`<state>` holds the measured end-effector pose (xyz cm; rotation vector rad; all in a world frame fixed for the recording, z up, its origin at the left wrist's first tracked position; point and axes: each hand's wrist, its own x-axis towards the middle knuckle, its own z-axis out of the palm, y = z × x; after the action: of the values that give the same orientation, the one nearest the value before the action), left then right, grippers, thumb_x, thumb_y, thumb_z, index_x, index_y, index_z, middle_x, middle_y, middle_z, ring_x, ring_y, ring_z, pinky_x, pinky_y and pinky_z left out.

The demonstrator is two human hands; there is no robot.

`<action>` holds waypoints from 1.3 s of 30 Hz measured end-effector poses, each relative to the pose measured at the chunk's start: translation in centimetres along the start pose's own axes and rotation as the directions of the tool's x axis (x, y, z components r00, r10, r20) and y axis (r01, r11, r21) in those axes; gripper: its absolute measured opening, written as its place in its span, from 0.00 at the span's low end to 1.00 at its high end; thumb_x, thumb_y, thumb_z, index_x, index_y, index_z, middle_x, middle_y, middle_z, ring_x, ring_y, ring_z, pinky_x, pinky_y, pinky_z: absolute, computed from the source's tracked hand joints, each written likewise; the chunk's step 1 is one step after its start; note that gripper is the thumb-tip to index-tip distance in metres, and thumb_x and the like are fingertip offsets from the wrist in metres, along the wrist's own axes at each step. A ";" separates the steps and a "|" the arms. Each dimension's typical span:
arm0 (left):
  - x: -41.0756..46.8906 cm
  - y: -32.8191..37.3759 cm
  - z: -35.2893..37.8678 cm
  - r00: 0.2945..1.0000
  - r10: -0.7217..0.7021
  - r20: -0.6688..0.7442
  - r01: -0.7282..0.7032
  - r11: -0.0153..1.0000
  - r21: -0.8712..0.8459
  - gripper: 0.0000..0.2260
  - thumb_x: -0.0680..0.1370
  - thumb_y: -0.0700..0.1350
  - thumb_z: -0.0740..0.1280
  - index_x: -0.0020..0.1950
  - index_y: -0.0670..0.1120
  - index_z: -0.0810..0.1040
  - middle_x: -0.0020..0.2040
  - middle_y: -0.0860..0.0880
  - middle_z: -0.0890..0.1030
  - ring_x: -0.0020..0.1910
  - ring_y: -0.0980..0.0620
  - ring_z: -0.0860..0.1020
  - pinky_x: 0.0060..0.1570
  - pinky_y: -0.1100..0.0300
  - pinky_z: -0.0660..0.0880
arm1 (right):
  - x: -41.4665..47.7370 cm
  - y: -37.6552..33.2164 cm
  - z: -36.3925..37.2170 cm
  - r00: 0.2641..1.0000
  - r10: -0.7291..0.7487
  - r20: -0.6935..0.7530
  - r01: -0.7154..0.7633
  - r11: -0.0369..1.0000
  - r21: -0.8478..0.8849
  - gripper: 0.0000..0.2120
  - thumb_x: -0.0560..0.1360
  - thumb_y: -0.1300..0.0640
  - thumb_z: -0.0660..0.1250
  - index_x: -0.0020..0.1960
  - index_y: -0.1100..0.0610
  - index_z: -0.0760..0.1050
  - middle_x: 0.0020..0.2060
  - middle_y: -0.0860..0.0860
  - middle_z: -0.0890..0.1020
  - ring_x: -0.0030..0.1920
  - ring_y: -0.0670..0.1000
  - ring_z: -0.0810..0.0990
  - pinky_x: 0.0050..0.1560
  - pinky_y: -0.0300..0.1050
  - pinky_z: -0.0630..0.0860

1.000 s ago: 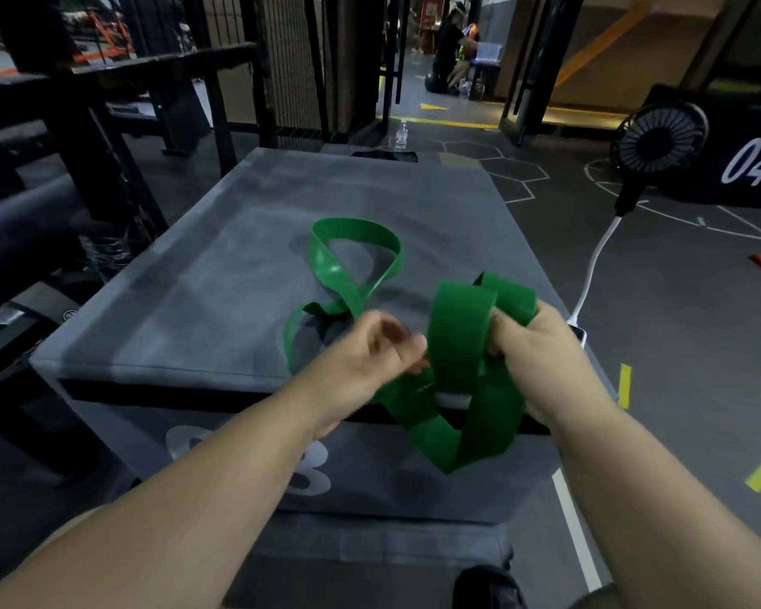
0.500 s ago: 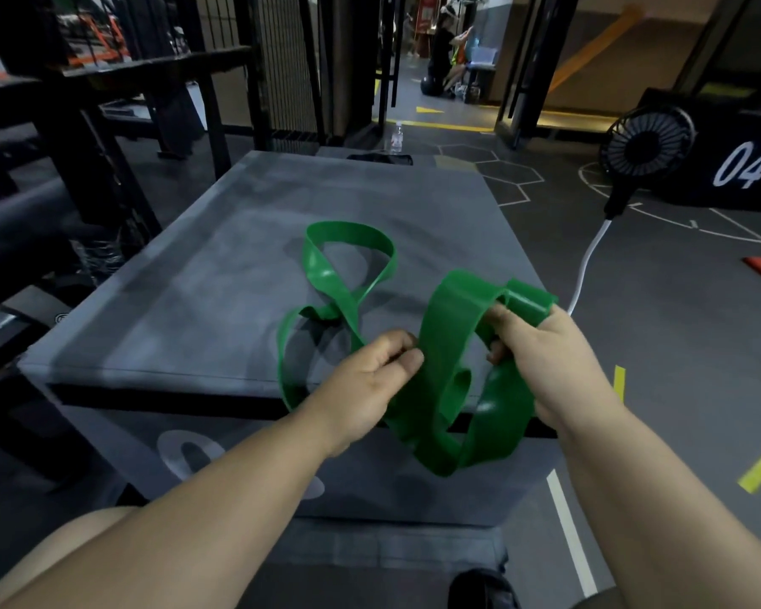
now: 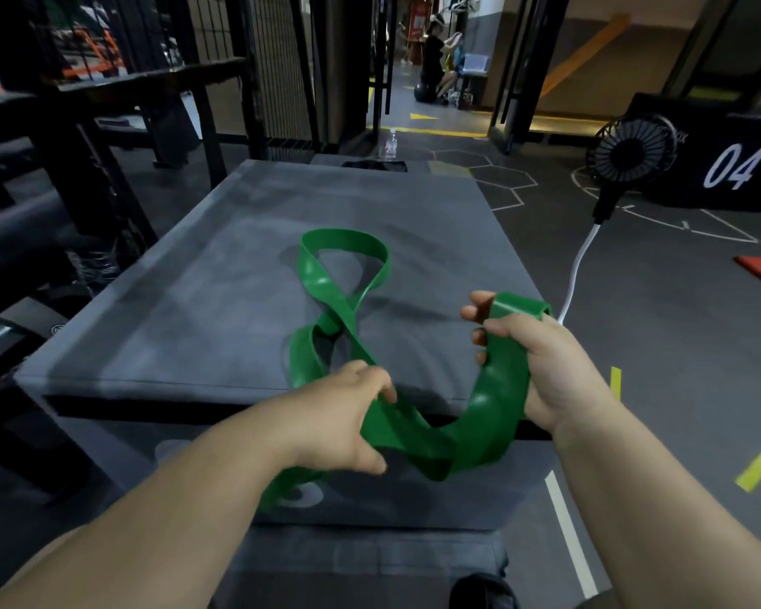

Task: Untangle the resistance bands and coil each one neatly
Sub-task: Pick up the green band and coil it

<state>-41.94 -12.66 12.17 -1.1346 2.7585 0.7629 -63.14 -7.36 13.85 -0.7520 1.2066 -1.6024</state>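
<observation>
At the table (image 3: 194, 336) edge, your left grip (image 3: 339, 415) and right grip (image 3: 541, 367) clamp the green band (image 3: 321, 281), likely limp and stretchy; pinch across its width.

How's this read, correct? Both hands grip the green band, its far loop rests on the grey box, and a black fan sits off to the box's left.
Not quite. The head view shows the black fan off to the right of the grey box, not the left. The rest holds: the left hand and right hand both grip the green band, and its far loop rests on the box top.
</observation>
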 end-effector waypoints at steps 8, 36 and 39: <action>0.4 -0.1 -0.6 0.994 0.102 0.040 -0.098 0.992 -0.077 0.12 0.73 0.61 0.69 0.48 0.54 0.81 0.47 0.56 0.78 0.47 0.56 0.77 0.53 0.55 0.75 | -0.6 1.5 0.8 0.976 0.068 0.206 -0.012 0.965 -0.263 0.27 0.62 0.41 0.73 0.56 0.55 0.78 0.43 0.47 0.83 0.41 0.46 0.73 0.42 0.41 0.68; 0.0 -0.3 -2.3 0.937 0.126 -0.326 -0.263 0.869 -0.419 0.15 0.63 0.63 0.72 0.34 0.52 0.77 0.31 0.50 0.77 0.31 0.58 0.73 0.34 0.61 0.70 | -1.7 1.7 1.4 0.729 0.319 0.605 -0.207 0.946 -0.249 0.26 0.57 0.43 0.82 0.47 0.59 0.85 0.44 0.57 0.85 0.44 0.52 0.84 0.45 0.44 0.80; 0.4 0.1 -1.2 0.907 0.061 -0.416 -0.285 0.816 -0.502 0.21 0.62 0.65 0.73 0.39 0.52 0.69 0.30 0.56 0.74 0.30 0.59 0.69 0.32 0.63 0.68 | -1.7 1.6 1.4 0.722 0.306 0.621 -0.191 0.950 -0.246 0.23 0.58 0.48 0.83 0.46 0.61 0.84 0.42 0.57 0.84 0.43 0.53 0.84 0.44 0.44 0.80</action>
<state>-42.16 -13.42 13.19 -1.2211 3.0915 1.6176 -60.78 -6.33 12.89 -1.0926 0.8671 -0.8864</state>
